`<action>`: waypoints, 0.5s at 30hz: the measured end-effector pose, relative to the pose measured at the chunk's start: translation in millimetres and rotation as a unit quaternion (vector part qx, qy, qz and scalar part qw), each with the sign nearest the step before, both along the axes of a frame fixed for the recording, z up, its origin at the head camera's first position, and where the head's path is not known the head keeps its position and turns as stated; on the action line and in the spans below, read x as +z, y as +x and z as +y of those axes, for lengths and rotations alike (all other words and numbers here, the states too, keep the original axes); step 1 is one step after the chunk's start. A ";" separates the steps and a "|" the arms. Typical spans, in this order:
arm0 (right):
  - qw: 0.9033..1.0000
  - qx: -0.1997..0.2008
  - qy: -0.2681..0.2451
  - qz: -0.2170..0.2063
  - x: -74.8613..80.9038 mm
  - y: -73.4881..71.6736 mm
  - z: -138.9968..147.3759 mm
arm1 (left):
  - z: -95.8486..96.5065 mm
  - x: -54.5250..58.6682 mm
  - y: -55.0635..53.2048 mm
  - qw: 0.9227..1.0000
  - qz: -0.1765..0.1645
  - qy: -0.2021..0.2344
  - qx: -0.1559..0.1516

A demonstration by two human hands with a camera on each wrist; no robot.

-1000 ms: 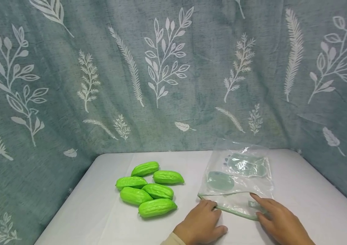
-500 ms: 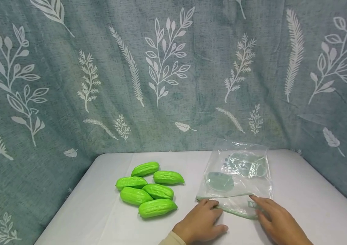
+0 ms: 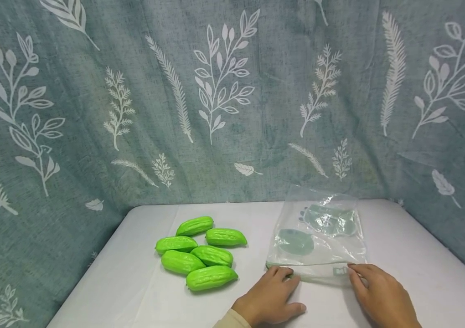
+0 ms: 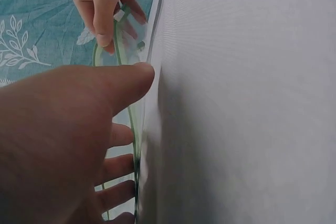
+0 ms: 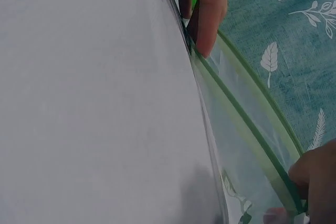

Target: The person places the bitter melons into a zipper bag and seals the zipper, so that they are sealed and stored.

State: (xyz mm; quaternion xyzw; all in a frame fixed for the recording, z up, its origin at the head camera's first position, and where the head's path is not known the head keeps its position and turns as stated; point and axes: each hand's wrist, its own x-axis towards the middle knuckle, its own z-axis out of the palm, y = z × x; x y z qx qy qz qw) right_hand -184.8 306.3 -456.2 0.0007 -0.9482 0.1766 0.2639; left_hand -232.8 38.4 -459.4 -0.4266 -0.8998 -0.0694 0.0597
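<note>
A clear zip bag (image 3: 296,242) with pale green printed shapes lies flat, its green-edged mouth facing me. My left hand (image 3: 269,295) rests at the mouth's left part, fingertips over the near edge. In the left wrist view its thumb (image 4: 134,80) stays apart from the bag, and its fingers reach past the green edge. Near the mouth's right end, my right hand (image 3: 382,296) pinches the bag's edge between thumb and fingers. The right wrist view shows two green strips (image 5: 247,114) standing apart between the hands. Several bright green bitter melons (image 3: 211,278) lie left of my left hand.
A white cloth covers the table (image 3: 167,305). Behind it and along both sides hangs a blue-green curtain (image 3: 273,114) with white leaf prints. The bag's far end reaches the table's back edge, next to the curtain.
My right hand has shifted slightly right along the bag's mouth and its fingers have drawn closer together. The gap at the mouth looks narrower. My left hand and the bitter melons stay put.
</note>
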 end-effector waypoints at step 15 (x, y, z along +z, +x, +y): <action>0.999 0.021 -0.017 -0.041 -3.0 -2.9 -1.9 | -0.7 2.1 2.3 1.000 0.027 -0.012 -0.002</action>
